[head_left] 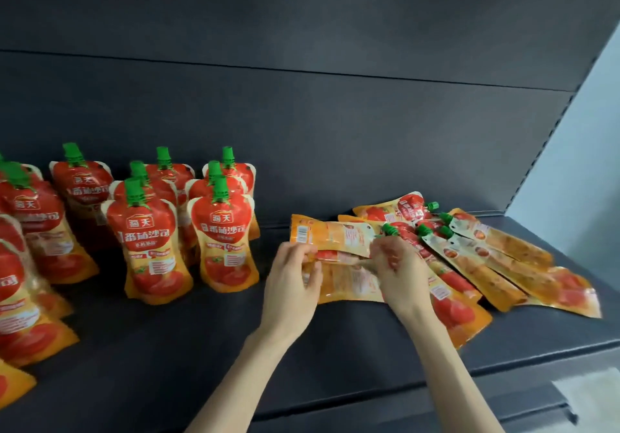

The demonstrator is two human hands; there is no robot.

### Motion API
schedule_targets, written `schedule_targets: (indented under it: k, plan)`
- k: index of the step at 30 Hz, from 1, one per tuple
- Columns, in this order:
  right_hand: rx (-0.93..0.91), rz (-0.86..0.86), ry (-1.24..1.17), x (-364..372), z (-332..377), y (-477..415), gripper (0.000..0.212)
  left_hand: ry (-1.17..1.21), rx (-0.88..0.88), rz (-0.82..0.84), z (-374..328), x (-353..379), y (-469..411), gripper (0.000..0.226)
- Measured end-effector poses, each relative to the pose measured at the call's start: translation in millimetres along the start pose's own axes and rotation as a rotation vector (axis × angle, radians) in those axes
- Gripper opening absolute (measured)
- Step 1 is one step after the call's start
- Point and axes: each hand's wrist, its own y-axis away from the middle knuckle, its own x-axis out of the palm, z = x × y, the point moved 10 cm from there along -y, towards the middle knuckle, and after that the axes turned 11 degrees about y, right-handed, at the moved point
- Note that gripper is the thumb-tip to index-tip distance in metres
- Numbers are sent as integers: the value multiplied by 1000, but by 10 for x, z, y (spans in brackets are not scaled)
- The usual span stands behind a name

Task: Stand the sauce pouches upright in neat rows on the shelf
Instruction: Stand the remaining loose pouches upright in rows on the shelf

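Observation:
Several red-and-orange sauce pouches with green caps stand upright in rows (pixel 221 231) on the left half of the dark shelf (pixel 208 348). A pile of the same pouches lies flat (pixel 496 258) on the right half. My left hand (pixel 295 281) and my right hand (pixel 399 271) both grip one flat pouch (pixel 335 236) at the left end of that pile, the left hand at its bottom end, the right hand near its green cap (pixel 389 229). The pouch lies sideways with its back label up.
The dark back panel (pixel 302 113) rises behind the shelf. A pale wall (pixel 577 164) borders the shelf's right end. More upright pouches (pixel 30 264) crowd the far left, cut off by the frame. Bare shelf shows between the rows and my forearms.

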Motion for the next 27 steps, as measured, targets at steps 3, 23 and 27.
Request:
schedule_targets:
  k: [3,23,27]
  plan:
    - [-38,83,200,-125,-286,-230,23,-199,-17,33,-20,382,-234,32]
    - [9,269,368,-130,-836,-611,61,-729,-113,218,287,760,-603,67]
    - [7,233,196,-229,-722,-678,56,-712,-116,236,288,726,-687,67]
